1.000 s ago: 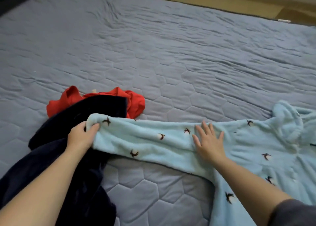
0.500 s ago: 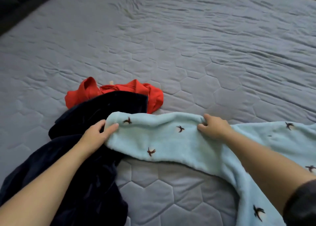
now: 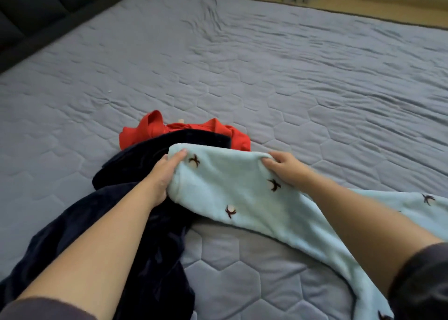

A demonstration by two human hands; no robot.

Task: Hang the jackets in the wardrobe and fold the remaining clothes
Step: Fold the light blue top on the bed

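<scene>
Your left hand [image 3: 163,174] holds the free end of the pale blue fleece garment [image 3: 230,184]. The thumb lies on top near the corner. The other fingers are tucked beneath the edge, out of sight, so the cloth is pinched between thumb and fingers. Your right hand [image 3: 287,169] sits further along the same strip, its fingers curled close together over the far fold and bunching the fleece under the knuckles. A short stretch of fleece spans the gap between your two hands. Past the right hand it runs down and to the right, beneath your forearm, to the lower right corner.

The fleece is thick and plush with a soft nap, dotted with small dark bird-like marks, each on a pale spot. The end you hold rests on a dark navy garment [image 3: 145,235], velvety and crumpled, which trails toward the lower left under your left forearm. Touching the navy garment's far side is a red garment [image 3: 145,130] of thinner, smoother cloth, bunched into folds.

All three lie on the grey-blue bed cover [image 3: 266,82], quilted in hexagons and rippled with wrinkles toward its far side. A dark padded headboard [image 3: 36,7] fills the upper left corner.
</scene>
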